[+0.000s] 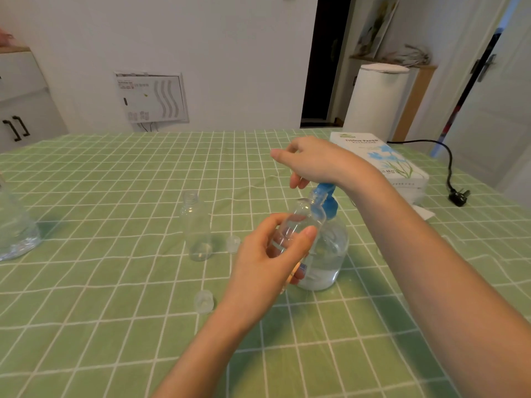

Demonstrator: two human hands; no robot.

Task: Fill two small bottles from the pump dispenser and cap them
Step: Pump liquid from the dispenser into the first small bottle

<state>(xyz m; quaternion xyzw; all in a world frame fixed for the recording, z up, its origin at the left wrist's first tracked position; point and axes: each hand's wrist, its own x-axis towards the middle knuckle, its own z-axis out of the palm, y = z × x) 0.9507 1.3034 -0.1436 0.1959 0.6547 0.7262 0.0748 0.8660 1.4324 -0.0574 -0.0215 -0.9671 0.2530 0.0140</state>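
My left hand (267, 254) grips a small clear bottle (298, 222), tilted with its open mouth up against the blue nozzle of the pump dispenser (330, 248). The dispenser is a round clear bottle holding clear liquid, with a blue pump head. My right hand (310, 162) lies on top of that pump head with its fingers loosely bent. A second small clear bottle (196, 225) stands upright and uncapped to the left. Two clear caps lie on the cloth, one (233, 243) beside that bottle and one (204, 301) nearer me.
The table wears a green checked cloth (115, 311). A tissue paper box (382, 165) lies at the back right, with a black power plug (459, 195) beyond it. A large clear glass vessel (14, 225) sits at the left edge.
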